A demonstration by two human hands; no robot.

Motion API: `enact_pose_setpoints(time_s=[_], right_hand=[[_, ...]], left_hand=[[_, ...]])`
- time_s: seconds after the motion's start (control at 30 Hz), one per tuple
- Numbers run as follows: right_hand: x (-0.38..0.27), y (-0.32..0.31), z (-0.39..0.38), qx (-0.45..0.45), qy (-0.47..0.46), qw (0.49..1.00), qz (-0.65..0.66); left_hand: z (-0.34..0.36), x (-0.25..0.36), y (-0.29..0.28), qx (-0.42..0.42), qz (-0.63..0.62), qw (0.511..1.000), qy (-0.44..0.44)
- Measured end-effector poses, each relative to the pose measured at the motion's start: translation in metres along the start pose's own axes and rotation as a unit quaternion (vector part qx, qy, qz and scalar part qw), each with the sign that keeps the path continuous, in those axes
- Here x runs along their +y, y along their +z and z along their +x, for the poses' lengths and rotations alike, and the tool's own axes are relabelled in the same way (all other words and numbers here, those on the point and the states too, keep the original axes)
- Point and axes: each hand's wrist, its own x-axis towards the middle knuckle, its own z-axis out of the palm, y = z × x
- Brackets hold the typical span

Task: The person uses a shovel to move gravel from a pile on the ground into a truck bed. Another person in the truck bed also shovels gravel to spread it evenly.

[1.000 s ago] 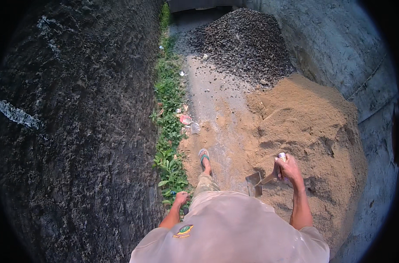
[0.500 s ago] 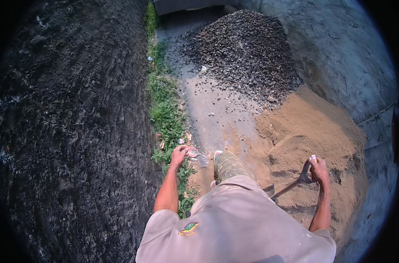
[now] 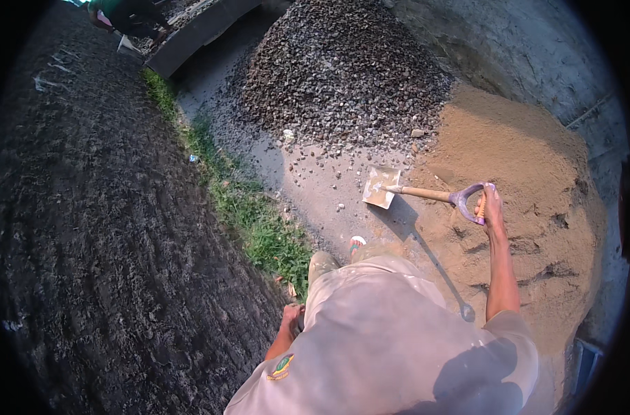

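Note:
My right hand [image 3: 490,207] grips the purple D-shaped handle of a shovel [image 3: 432,194], which reaches out to the left over the edge of the sand pile [image 3: 522,152]. Its square, pale blade [image 3: 380,197] is held over the dusty path, below a heap of dark gravel [image 3: 342,69]. My left hand [image 3: 291,315] hangs low beside my left leg, fingers curled and partly hidden; whatever it may hold cannot be made out. A sandaled foot [image 3: 358,243] shows on the path.
A dark rough slope [image 3: 107,228] runs along the left, edged by weeds [image 3: 218,187]. At the upper left another person [image 3: 124,14] in green and dark clothing bends beside a long grey trough-like container [image 3: 197,31] with rubble. A concrete wall [image 3: 550,48] rises behind the piles at right.
The shovel has risen from low beside me to reach forward over the path. My left hand, briefly further forward, is back by my leg. The view has turned, bringing another person into sight.

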Motion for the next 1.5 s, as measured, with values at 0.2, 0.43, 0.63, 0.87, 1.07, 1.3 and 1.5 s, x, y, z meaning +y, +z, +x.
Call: enact_pose_setpoints(time_s=[0.2,0.43,0.63,0.87,1.07,1.3,1.5], right_hand=[[0.154,0.134,0.008,0.149,0.175,0.926,0.301],[0.165,0.278,-0.065,0.260,0.249,0.853,0.378],[0.115,0.342,-0.069,0.295,0.201,0.870,0.341],[0.060,0.388,-0.066,0.334,0.191,0.840,0.382],[0.122,0.409,-0.176,0.409,0.252,0.771,0.418],[0.187,0.460,-0.263,0.464,0.360,0.612,0.530],[0.331,0.555,-0.140,0.539,0.410,0.669,0.306]], left_hand=[[0.080,0.166,-0.071,-0.049,0.032,0.997,0.041],[0.278,0.381,-0.164,-0.130,0.247,0.956,0.094],[0.335,0.622,-0.097,-0.187,0.335,0.894,0.229],[0.287,0.661,0.086,-0.348,0.336,0.840,0.246],[0.409,0.447,0.147,-0.547,0.262,0.795,0.028],[0.441,0.333,0.194,-0.170,0.221,0.911,-0.305],[0.598,0.463,0.257,-0.173,0.156,0.952,-0.201]])
